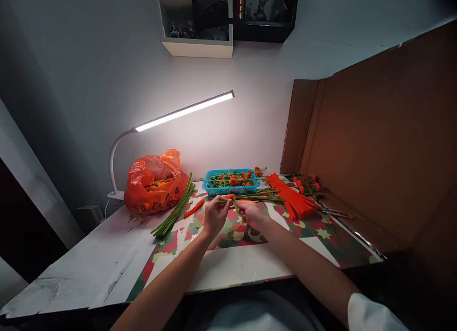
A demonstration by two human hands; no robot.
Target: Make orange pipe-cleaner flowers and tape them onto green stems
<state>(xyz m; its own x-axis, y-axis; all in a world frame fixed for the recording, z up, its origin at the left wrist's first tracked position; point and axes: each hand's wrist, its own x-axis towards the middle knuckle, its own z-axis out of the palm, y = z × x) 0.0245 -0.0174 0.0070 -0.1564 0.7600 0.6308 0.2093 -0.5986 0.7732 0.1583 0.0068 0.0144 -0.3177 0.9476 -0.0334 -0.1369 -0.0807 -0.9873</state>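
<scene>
My left hand (216, 215) pinches a small orange flower (232, 196) that looks made of pipe cleaner, with green pieces (235, 206) hanging below it. From the other side, my right hand (253, 214) closes on the same flower's thin stem; its fingertips are partly hidden. Left of my left hand lies a thick orange fuzzy stick (193, 208). A bundle of green stems (174, 212) rests farther left. Loose green stems (262, 196) lie just behind my right hand, close to a fanned bundle of orange-red pipe cleaners (294, 197).
Behind my hands a blue basket (214, 191) holds orange flowers. An orange plastic bag (143, 197) sits at the left by a lit clamp lamp (185, 112). Scissors (337, 213) and more flowers (307, 184) lie right, beside a tall cardboard panel (378, 131).
</scene>
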